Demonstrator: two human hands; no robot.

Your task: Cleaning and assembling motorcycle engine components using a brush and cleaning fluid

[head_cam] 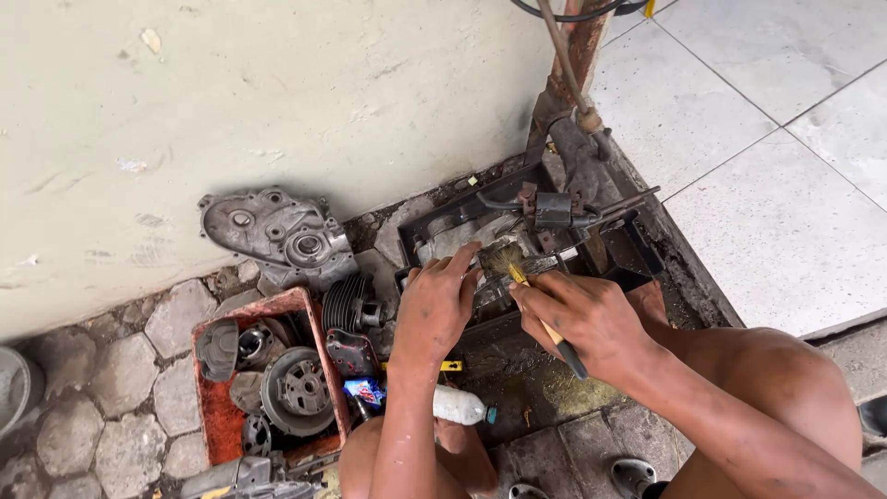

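far left, a grey bowl rim (11,388) is cut off by the frame edge. a red tray (211,416) w/ greasy engine parts is set on the paving stones; a round drum-like part (297,390) lies in it. behind the tray, a grey engine cover (277,231) is propped vs the wall. a finned cylinder (349,303) is seen just beside the tray's right corner. a white plastic bottle (459,405) lies on the ground, under the left forearm. the left hand (436,305) is laid on the engine part (490,268) in the black tray (637,263), fingers spread, steadying it, not closed round it. the right hand (582,319) is closed round a paintbrush (540,310), bristles touching the part just beside the left fingertips. tiled floor (785,185) at right.
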